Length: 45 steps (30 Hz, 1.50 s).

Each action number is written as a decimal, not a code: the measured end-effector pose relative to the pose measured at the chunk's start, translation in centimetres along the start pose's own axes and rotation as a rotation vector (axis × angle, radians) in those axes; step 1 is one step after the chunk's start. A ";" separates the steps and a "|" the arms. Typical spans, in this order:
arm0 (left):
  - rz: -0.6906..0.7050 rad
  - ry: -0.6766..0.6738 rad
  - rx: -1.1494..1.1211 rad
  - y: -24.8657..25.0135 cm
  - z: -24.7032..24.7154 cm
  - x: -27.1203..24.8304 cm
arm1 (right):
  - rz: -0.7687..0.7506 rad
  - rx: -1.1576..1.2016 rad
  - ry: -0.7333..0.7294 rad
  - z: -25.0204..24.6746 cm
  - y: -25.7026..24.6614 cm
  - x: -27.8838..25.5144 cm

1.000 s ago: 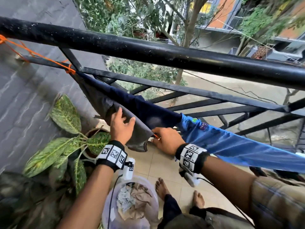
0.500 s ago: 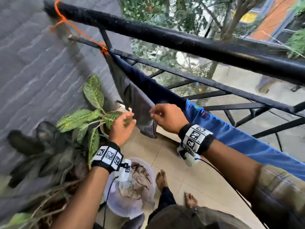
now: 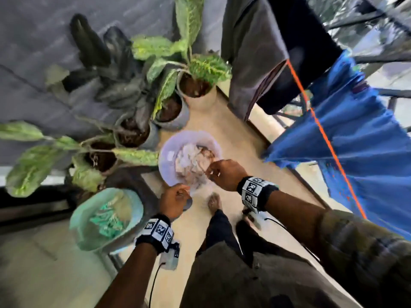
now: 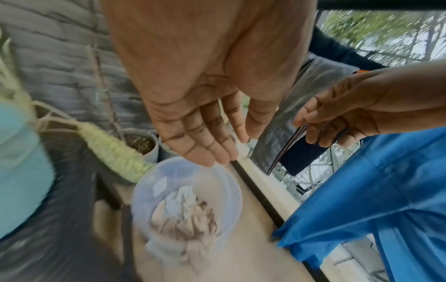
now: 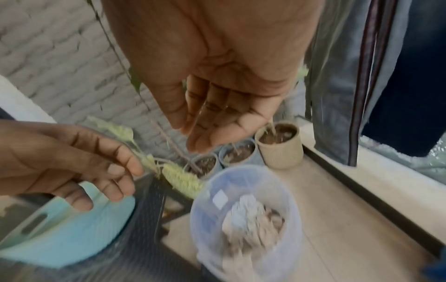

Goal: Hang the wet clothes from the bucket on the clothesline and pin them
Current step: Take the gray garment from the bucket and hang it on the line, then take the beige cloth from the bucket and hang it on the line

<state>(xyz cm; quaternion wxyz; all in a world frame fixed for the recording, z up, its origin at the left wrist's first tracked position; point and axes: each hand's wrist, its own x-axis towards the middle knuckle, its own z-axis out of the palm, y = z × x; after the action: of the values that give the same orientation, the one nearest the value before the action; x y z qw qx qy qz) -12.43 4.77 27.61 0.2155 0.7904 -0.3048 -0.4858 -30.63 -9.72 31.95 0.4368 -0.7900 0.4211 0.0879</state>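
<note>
A pale lilac bucket (image 3: 165, 156) stands on the tiled floor and holds crumpled beige and white wet clothes (image 3: 191, 161). My left hand (image 3: 180, 192) hovers at its near rim, fingers relaxed and holding nothing. My right hand (image 3: 213, 172) hangs over the bucket's right side, also holding nothing. The wrist views show both palms bare, the left hand (image 4: 217, 152) and the right hand (image 5: 205, 139), above the clothes (image 5: 251, 219). An orange clothesline (image 3: 322, 132) runs at the right and carries a dark grey and navy garment (image 3: 255, 52) and a blue garment (image 3: 360, 141).
Several potted plants (image 3: 198, 85) line the grey brick wall behind the bucket. A teal basket (image 3: 104, 218) sits at the left on a dark stand. My bare foot (image 3: 214, 202) is just in front of the bucket. The balcony railing runs along the right.
Both hands have let go of the dark garment on the line and dropped down over the bucket. The view has swung from the railing down to the floor.
</note>
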 end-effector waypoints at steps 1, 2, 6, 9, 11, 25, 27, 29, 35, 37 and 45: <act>-0.044 -0.022 0.031 -2.0 0.2 -0.3 | 0.025 -0.011 -0.053 1.8 0.4 0.0; -0.062 -0.030 0.070 -3.7 0.5 -1.0 | 0.057 -0.029 -0.114 3.6 0.8 0.1; -0.116 -0.076 0.091 -8.7 1.5 -1.7 | 0.205 -0.095 -0.267 9.0 2.8 0.8; -0.124 -0.113 0.132 -11.3 2.0 -0.5 | 0.286 -0.097 -0.320 12.1 4.5 2.2; -0.116 -0.141 0.120 -12.5 1.9 0.9 | 0.335 -0.079 -0.335 13.8 5.5 3.7; 0.014 -0.103 0.191 -21.0 5.4 16.4 | 0.027 -0.358 -0.238 23.2 13.5 18.2; 0.066 -0.142 0.286 -22.3 6.5 17.6 | 0.020 -0.362 -0.277 24.4 14.4 19.7; 0.159 -0.151 0.421 -23.3 7.5 18.3 | 0.043 -0.355 -0.341 25.5 14.9 20.6; 0.263 -0.145 0.455 -24.0 8.3 19.6 | 0.016 -0.239 -0.279 25.5 16.0 20.5; 0.172 -0.134 0.433 -23.1 8.0 19.5 | -0.013 -0.206 -0.226 24.6 15.8 19.5; 0.160 -0.168 0.218 -17.6 6.4 14.1 | -0.203 -0.149 -0.185 17.6 9.3 11.9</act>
<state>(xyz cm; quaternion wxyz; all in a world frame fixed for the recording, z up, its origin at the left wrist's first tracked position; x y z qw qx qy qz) -8.57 7.39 4.61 0.1405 0.7389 -0.4346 -0.4954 -26.04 -5.76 9.58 0.4208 -0.8473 0.2892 0.1466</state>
